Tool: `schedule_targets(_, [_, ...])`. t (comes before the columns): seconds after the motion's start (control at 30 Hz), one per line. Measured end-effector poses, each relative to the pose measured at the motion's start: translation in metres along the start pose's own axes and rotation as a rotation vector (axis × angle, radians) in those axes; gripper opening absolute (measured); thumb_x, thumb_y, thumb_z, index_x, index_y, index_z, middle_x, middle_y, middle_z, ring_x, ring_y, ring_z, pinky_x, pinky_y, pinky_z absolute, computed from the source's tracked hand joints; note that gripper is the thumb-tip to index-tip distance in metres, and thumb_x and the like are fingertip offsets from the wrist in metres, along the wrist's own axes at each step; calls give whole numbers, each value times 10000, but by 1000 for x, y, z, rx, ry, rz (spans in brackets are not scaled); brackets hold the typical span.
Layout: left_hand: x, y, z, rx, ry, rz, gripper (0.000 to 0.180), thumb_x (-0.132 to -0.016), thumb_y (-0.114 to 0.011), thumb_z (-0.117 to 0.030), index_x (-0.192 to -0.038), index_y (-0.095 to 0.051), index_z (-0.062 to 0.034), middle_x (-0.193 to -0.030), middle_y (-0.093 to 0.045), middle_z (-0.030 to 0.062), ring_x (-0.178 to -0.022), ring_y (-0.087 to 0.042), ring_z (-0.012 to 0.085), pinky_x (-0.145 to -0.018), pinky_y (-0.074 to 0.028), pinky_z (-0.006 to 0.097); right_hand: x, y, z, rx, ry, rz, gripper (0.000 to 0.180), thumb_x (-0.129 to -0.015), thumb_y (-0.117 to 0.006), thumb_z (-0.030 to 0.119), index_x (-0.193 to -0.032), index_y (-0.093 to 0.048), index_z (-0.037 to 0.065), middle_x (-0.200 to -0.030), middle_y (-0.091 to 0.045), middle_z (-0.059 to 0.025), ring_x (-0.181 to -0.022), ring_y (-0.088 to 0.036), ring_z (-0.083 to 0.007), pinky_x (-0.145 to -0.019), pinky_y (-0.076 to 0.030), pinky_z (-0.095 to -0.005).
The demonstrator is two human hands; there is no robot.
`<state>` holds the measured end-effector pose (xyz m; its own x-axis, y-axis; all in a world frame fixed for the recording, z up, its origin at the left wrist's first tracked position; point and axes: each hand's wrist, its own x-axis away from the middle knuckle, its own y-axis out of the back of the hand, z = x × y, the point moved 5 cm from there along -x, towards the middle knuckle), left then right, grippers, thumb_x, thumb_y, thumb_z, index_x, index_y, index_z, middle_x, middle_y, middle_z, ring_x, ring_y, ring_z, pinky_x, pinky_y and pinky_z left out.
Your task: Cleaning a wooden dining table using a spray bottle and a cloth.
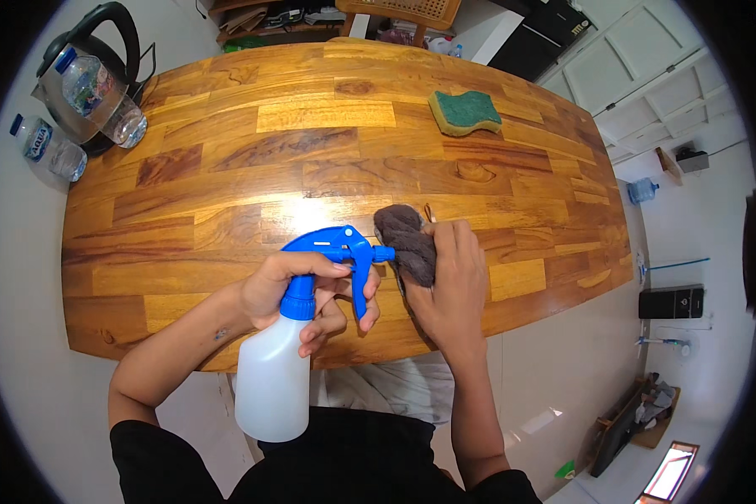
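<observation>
Bold pale capitals are showing on the blue label (36,141) of a small water bottle (69,160) at the left. A second bottle (128,124) is wearing a colourful label (92,91), its lettering unclear. A black box (550,25) is bearing marks too small to read.

The person wore a plain black top (344,458) with short sleeves; the left sleeve (155,458) ended near the elbow in a straight edge, and the right sleeve (502,487) showed only partly. The left hand (270,284) and right hand (449,286) were bare. A small dark mark (221,333) dotted the left forearm (185,336). Pale, creased cloth (391,391) covered the lap.
</observation>
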<state>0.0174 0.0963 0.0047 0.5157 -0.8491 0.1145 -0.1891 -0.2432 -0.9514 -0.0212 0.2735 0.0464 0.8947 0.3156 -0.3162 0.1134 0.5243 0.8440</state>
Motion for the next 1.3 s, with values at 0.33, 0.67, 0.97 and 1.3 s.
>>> schedule_targets(0.33, [8,-6,12,-307,257,-131,308,-1006,-520,-274,-1122,-539,11,-1051,-658,216,-479,-603,153,-479,-589,318,59,41,-39,-41,-352,-189,386,-768,-721,14,-1111,-545,-3,-1054,-528,-211,-1017,-543,-434,-886,-444,-498])
schedule_targets(0.67, [2,0,8,-275,186,-82,304,-1008,-519,-264,-1146,-539,6,-1142,-664,286,-506,-611,163,-482,-581,331,46,18,4,125,-268,-72,448,-725,-722,55,-1142,-563,21,-1074,-513,-192,-1052,-522,-424,-881,-409,-492])
schedule_targets(0.97, [6,-1,8,-156,175,-38,319,-977,-566,-269,-1189,-541,-32,-1093,-677,268,-510,-638,174,-485,-603,321,61,30,-11,-213,79,188,468,-622,-809,76,-1057,-638,95,-1047,-601,-95,-1006,-555,-342,-876,-426,-425])
schedule_targets(1.3, [-1,-2,7,-150,180,26,310,-992,-529,-258,-1167,-522,-1,-1106,-640,272,-522,-639,178,-490,-616,326,29,28,-38,66,-186,-157,419,-688,-754,62,-1069,-579,53,-1004,-545,-156,-986,-551,-390,-855,-441,-463])
